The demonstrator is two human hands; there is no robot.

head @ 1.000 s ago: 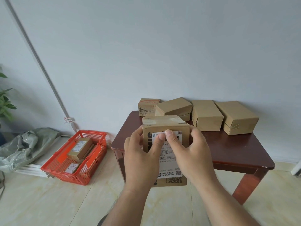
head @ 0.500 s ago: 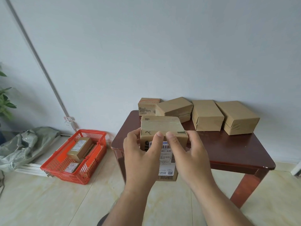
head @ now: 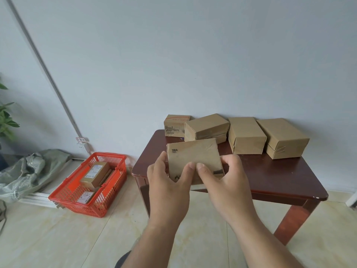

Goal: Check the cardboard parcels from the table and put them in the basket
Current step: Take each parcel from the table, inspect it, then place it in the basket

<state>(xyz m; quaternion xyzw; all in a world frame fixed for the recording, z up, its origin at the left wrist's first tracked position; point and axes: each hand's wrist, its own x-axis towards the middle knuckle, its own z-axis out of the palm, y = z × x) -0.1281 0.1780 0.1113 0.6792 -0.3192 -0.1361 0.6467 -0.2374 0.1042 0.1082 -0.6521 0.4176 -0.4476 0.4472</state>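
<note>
Both hands, left hand (head: 166, 178) and right hand (head: 226, 178), grasp a cardboard parcel (head: 193, 157) above the table's (head: 270, 176) front-left corner, its label face now rolled out of sight; inspection looks nearly finished, the red basket (head: 114, 176) awaiting on the floor.

Left hand (head: 166, 182) and right hand (head: 226, 180) grip a cardboard parcel (head: 194, 157) from either side, thumbs meeting on its near face, held above the near left corner of the dark wooden desk (head: 270, 176). Plain brown face toward camera, small black marks on it. Four more parcels (head: 245, 134) in a row along the far desk edge, by the wall. Red basket (head: 108, 202) on the floor, left of desk, holds labelled boxes (head: 94, 174). Grey-green sack (head: 29, 169) and plant leaves (head: 5, 117) far left.
</note>
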